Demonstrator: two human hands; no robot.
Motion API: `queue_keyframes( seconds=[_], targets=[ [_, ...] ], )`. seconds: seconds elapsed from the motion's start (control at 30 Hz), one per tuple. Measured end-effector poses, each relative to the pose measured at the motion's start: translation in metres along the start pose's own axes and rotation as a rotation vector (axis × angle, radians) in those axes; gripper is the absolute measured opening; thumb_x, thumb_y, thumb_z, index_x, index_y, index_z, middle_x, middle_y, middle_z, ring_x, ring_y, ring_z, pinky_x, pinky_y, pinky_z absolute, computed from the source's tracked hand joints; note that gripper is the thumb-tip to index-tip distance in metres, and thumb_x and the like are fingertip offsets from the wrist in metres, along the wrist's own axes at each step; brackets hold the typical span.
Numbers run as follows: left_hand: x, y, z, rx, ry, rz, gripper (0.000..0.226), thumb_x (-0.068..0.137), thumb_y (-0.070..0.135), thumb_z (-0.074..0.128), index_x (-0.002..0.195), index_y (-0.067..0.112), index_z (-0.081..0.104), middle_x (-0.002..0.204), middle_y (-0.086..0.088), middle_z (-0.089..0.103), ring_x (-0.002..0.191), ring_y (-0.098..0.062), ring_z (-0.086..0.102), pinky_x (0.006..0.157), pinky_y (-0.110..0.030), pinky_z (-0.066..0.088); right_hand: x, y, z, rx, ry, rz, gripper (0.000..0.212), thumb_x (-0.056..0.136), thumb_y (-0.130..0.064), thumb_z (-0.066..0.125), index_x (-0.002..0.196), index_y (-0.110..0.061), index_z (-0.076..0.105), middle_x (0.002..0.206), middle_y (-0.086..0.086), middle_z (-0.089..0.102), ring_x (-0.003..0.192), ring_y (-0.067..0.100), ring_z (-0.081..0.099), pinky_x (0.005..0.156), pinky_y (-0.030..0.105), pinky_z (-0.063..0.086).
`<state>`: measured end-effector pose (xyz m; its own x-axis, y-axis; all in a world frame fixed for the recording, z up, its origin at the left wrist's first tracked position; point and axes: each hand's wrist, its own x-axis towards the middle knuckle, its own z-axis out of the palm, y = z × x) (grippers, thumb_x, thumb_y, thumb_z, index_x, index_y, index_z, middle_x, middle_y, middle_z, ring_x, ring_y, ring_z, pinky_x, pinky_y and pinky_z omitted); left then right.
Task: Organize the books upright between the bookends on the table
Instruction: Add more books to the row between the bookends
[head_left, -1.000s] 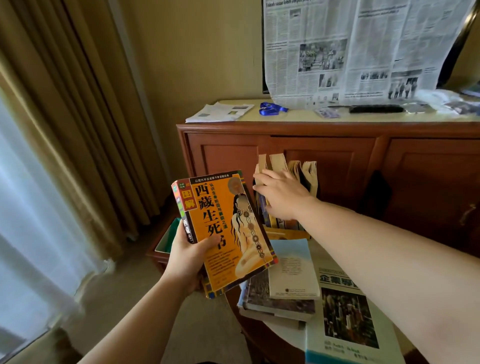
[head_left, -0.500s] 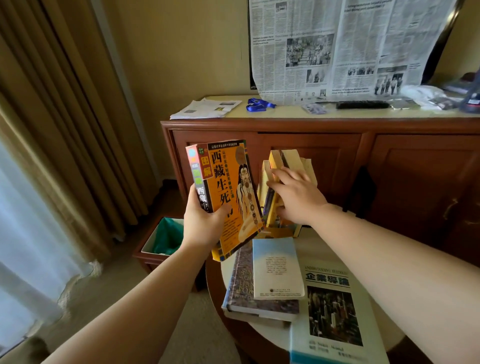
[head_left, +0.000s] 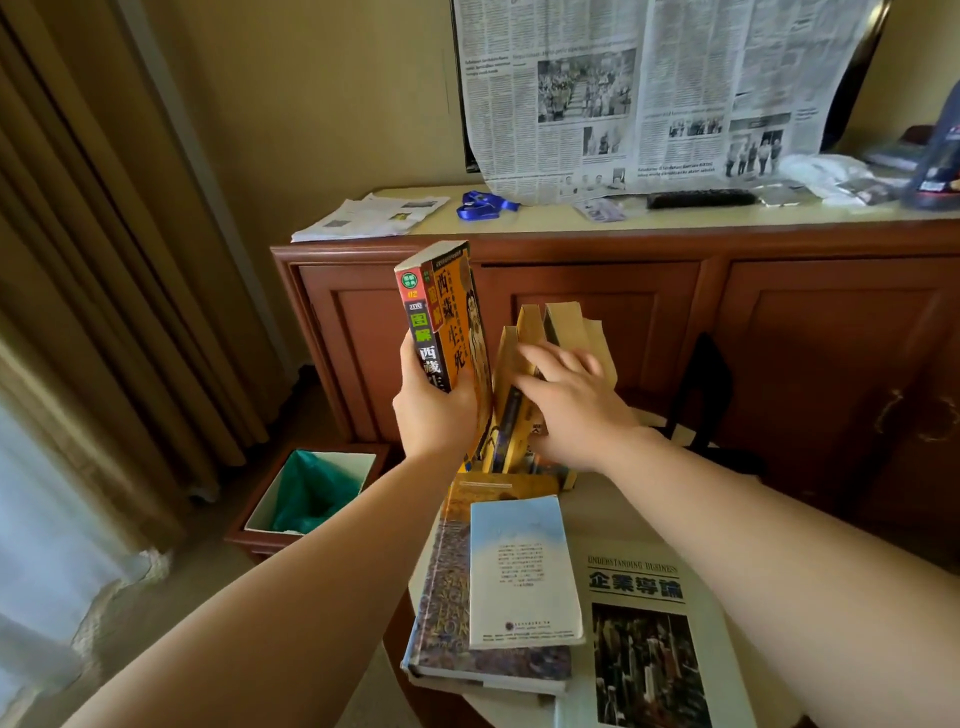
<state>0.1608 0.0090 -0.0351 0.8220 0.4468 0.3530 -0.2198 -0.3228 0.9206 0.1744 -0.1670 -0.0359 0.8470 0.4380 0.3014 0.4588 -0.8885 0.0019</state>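
At the surface's far edge, left hand (head_left: 434, 410) gripped an orange book (head_left: 452, 332) beside standing books (head_left: 524, 395), which right-hand fingers (head_left: 545, 358) pressed flat; three books (head_left: 519, 571) lay unshelved.

Were seen only as two hands and two forearms. Left hand (head_left: 434, 410) was bare, smooth across the back, with a narrow wrist. Left forearm (head_left: 291, 597) was bare too, uncovered from the wrist to the lower edge of the view and widening steadily toward the elbow. Right hand (head_left: 576, 410) was likewise bare, with slender fingers and nails too small to make out. Right forearm (head_left: 779, 561) was uncovered along its whole visible length and looked thick and broad at the lower right corner under the wide lens.
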Motion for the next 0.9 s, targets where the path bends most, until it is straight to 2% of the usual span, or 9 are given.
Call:
queue_keyframes(
  seconds=[0.17, 0.27, 0.43, 0.47, 0.57, 0.63, 0.7, 0.8, 0.9],
  targets=[
    [0.011, -0.023, 0.031, 0.031, -0.093, 0.019, 0.067, 0.100, 0.024, 0.069, 0.155, 0.039, 0.035, 0.130, 0.010, 0.070, 0.108, -0.009, 0.068, 0.094, -0.028, 0.053, 0.000, 0.007, 0.007, -0.004, 0.022, -0.014, 0.082, 0.080, -0.031, 0.080, 0.153, -0.025, 0.045, 0.171, 0.006, 0.014, 0.158, 0.029, 0.005, 0.123, 0.053, 0.007],
    [0.015, -0.034, 0.045, 0.040, -0.147, 0.050, 0.065, 0.101, 0.026, 0.068, 0.157, 0.036, 0.035, 0.135, 0.007, 0.069, 0.111, -0.006, 0.064, 0.090, -0.022, 0.048, 0.000, 0.011, 0.010, 0.002, 0.049, -0.018, 0.080, 0.082, -0.027, 0.077, 0.155, -0.026, 0.044, 0.171, 0.006, 0.015, 0.158, 0.029, 0.005, 0.123, 0.053, 0.007],
    [0.020, -0.056, 0.060, 0.021, -0.246, 0.082, 0.060, 0.103, 0.032, 0.065, 0.156, 0.035, 0.038, 0.137, 0.010, 0.066, 0.119, -0.005, 0.063, 0.098, -0.025, 0.049, -0.003, 0.014, 0.015, -0.001, 0.091, -0.001, 0.079, 0.083, -0.028, 0.078, 0.154, -0.027, 0.044, 0.169, 0.006, 0.020, 0.156, 0.029, 0.010, 0.122, 0.052, 0.009],
    [0.021, -0.062, 0.061, 0.022, -0.277, 0.092, 0.060, 0.102, 0.033, 0.066, 0.155, 0.035, 0.038, 0.136, 0.011, 0.065, 0.121, -0.005, 0.063, 0.099, -0.023, 0.050, -0.003, 0.016, 0.015, -0.009, 0.095, -0.003, 0.078, 0.083, -0.029, 0.078, 0.154, -0.027, 0.044, 0.169, 0.005, 0.021, 0.156, 0.029, 0.011, 0.122, 0.052, 0.010],
    [0.022, -0.074, 0.059, 0.022, -0.371, 0.110, 0.060, 0.101, 0.031, 0.068, 0.153, 0.038, 0.038, 0.130, 0.020, 0.064, 0.118, 0.007, 0.061, 0.090, -0.005, 0.046, -0.002, 0.019, 0.017, -0.020, 0.108, -0.008, 0.076, 0.084, -0.030, 0.078, 0.152, -0.028, 0.046, 0.167, 0.005, 0.025, 0.154, 0.029, 0.014, 0.121, 0.052, 0.011],
    [0.022, -0.077, 0.058, 0.017, -0.417, 0.104, 0.061, 0.102, 0.030, 0.068, 0.153, 0.041, 0.037, 0.129, 0.021, 0.063, 0.118, 0.008, 0.060, 0.089, -0.003, 0.045, -0.002, 0.021, 0.018, -0.026, 0.107, -0.001, 0.076, 0.084, -0.032, 0.078, 0.153, -0.028, 0.046, 0.166, 0.005, 0.026, 0.154, 0.029, 0.015, 0.121, 0.052, 0.012],
    [0.023, -0.080, 0.060, 0.017, -0.462, 0.095, 0.061, 0.103, 0.034, 0.066, 0.155, 0.041, 0.035, 0.136, 0.016, 0.061, 0.124, 0.003, 0.058, 0.093, -0.006, 0.045, -0.002, 0.022, 0.019, -0.038, 0.097, 0.007, 0.079, 0.084, -0.033, 0.079, 0.154, -0.030, 0.043, 0.166, 0.004, 0.024, 0.154, 0.029, 0.014, 0.121, 0.052, 0.012],
    [0.027, -0.081, 0.061, 0.002, -0.539, -0.014, 0.071, 0.099, 0.052, 0.065, 0.161, 0.038, 0.032, 0.144, 0.015, 0.058, 0.128, -0.002, 0.057, 0.105, -0.027, 0.050, -0.002, 0.024, 0.018, -0.042, 0.071, 0.010, 0.084, 0.083, -0.036, 0.080, 0.156, -0.032, 0.039, 0.167, 0.003, 0.022, 0.155, 0.029, 0.011, 0.122, 0.052, 0.011],
    [0.028, -0.080, 0.060, 0.000, -0.606, -0.064, 0.065, 0.089, 0.068, 0.058, 0.149, 0.043, 0.048, 0.132, 0.015, 0.067, 0.119, -0.004, 0.064, 0.104, -0.038, 0.054, -0.001, 0.022, 0.016, -0.036, 0.056, 0.013, 0.085, 0.082, -0.039, 0.082, 0.155, -0.031, 0.039, 0.166, 0.004, 0.022, 0.155, 0.030, 0.010, 0.122, 0.053, 0.010]
  ],
)
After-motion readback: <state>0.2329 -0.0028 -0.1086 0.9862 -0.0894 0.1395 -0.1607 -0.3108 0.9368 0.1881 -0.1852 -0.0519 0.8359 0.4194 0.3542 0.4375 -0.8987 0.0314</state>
